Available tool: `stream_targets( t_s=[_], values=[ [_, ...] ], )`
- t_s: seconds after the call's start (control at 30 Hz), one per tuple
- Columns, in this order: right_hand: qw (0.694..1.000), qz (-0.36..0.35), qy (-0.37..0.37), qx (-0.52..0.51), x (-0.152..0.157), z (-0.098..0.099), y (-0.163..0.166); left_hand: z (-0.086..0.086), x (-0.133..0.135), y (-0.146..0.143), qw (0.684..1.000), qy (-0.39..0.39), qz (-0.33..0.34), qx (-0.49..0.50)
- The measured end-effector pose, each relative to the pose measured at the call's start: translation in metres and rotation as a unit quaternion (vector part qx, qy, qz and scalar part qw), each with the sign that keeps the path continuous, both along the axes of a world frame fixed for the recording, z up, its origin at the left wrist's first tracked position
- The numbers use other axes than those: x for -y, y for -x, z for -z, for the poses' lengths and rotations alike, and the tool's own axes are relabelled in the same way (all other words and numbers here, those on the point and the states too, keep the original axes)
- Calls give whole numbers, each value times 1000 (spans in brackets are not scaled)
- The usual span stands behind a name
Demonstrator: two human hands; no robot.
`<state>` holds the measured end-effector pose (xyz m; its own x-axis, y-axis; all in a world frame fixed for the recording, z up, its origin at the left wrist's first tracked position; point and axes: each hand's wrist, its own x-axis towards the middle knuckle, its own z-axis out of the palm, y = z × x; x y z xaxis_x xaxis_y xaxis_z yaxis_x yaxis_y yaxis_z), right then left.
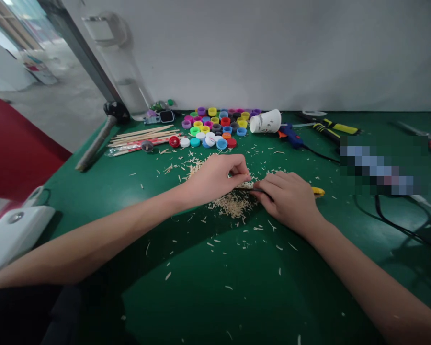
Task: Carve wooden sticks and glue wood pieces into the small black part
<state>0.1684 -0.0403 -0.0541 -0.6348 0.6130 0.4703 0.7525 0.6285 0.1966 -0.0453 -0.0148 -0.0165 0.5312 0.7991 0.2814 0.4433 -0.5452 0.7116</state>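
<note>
My right hand (289, 199) is closed around a knife with a yellow end (318, 191), probably a utility knife. Its dark thin blade points left from my fingers. My left hand (217, 177) hovers just left of it, thumb and fingertips pinched together. Whatever is in that pinch, if anything, is too small or hidden to make out. Beneath both hands lies a heap of pale wood shavings (235, 205), with loose slivers scattered around it on the green table (201, 306).
Colourful bottle caps (215, 127) spread along the back, beside wooden sticks (143, 136) and a hammer (100, 136). A paper cup (266, 121) lies on its side near a blue glue gun (290, 136). Cables (391, 227) trail at the right; a white box (17, 232) stands left.
</note>
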Motion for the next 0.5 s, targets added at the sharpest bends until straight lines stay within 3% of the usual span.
stream_targets(
  t_s=[0.5],
  values=[
    [1000,6,-12,2,0,0,-1,1,-2,1,1000,10,5,-1]
  ],
)
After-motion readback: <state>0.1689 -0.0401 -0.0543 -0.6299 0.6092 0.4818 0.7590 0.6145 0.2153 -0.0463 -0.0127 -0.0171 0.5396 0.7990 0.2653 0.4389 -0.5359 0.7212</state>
